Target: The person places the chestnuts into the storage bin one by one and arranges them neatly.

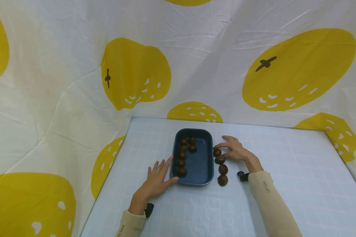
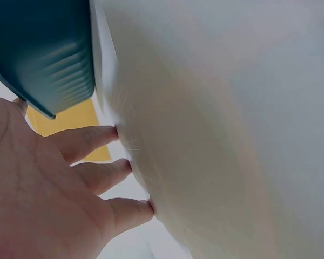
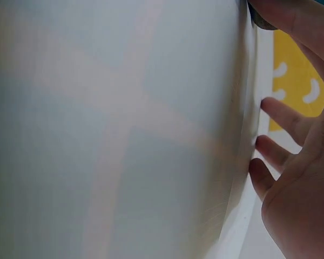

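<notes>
A dark blue tray (image 1: 207,164) holds several brown chestnuts (image 1: 182,155), most of them in a column along its left wall. My left hand (image 1: 156,181) lies at the tray's left side, fingers spread, index fingertip and thumb right at the rim. In the left wrist view its other fingertips rest on the table beside the tray wall (image 2: 70,70). Right of the tray, my right hand (image 1: 235,151) pinches the farthest chestnut (image 1: 217,152) of an outside column between thumb and index finger. The right wrist view shows only part of a chestnut (image 3: 263,20) by the fingers; the remaining fingers touch the table.
Nearer me in that column lie more chestnuts, including one at the near end (image 1: 222,180). A pale checked cloth (image 1: 299,171) covers the table. Behind and to the left hangs a white curtain (image 1: 201,75) with yellow fruit prints.
</notes>
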Tool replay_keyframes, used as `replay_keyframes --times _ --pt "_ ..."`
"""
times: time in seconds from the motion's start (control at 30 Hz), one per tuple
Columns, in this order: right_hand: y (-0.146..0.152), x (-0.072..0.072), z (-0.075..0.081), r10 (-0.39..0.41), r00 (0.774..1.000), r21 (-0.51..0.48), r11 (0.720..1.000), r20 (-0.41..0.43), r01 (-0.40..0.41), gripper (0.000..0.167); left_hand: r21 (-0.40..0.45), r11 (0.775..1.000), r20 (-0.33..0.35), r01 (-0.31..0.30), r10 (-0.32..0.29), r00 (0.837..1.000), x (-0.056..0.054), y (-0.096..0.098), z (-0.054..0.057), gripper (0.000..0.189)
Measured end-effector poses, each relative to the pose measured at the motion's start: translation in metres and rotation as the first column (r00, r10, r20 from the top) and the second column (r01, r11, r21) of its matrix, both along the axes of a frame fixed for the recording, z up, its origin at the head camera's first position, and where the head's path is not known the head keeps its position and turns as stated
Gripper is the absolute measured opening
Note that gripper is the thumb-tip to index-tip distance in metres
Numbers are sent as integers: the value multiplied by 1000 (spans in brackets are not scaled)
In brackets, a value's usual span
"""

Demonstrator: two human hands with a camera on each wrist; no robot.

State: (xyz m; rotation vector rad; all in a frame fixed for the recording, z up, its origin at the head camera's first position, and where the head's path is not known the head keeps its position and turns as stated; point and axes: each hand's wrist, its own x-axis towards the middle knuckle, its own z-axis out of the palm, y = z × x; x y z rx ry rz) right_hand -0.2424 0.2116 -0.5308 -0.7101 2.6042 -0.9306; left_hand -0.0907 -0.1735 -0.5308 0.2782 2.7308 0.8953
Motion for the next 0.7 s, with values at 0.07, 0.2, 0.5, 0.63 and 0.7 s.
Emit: replay_keyframes --times 0.07,0.2,0.5,0.63,0.7 --pt "-1 0 0 -3 1000 3 1000 5 3 39 1 1000 -6 1 -1 1000 0 0 0 86" --pt "-1 -2 -2 -14 1000 4 1000 9 14 37 12 1000 -20 4 -4 1000 1 0 1 87" --pt "0 -5 -6 -64 997 -20 998 37 65 33 25 1000 -23 3 -2 1000 2 0 0 86" --pt "0 -6 -7 -95 995 -30 995 45 96 33 22 1000 -30 6 -5 1000 1 0 -1 86" --pt "0 -6 -7 -109 993 -41 993 46 111 33 21 1000 -34 7 -6 999 1 0 -1 86"
